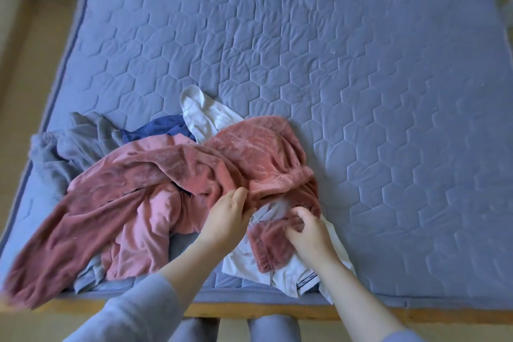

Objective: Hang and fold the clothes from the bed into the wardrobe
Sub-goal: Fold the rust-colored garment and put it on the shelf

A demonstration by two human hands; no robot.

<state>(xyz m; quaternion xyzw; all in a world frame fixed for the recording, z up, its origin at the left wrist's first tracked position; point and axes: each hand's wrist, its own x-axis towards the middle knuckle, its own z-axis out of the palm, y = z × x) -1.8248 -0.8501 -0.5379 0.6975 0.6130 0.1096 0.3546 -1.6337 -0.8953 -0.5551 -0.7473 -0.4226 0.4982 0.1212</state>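
Far left, near the mattress edge, a grey garment point(69, 144) lies crumpled. Just right of it a navy garment point(161, 126) shows partly from under the pile. A dusty-pink fleece garment point(166, 172) is spread over the heap at the near edge of the bed point(361, 91), one end trailing off the near left corner. A paler pink garment point(144, 230) lies bunched beneath it. The left hand point(224, 219) rests on the fleece by its gathered band, fingers fairly straight. Whether it pinches the cloth cannot be told. A white garment point(244, 261) lies under the fleece, touching it. The right hand point(308, 233) has curled fingers clamped on a fold of the fleece. A wooden bed frame point(249, 311) borders the near side.
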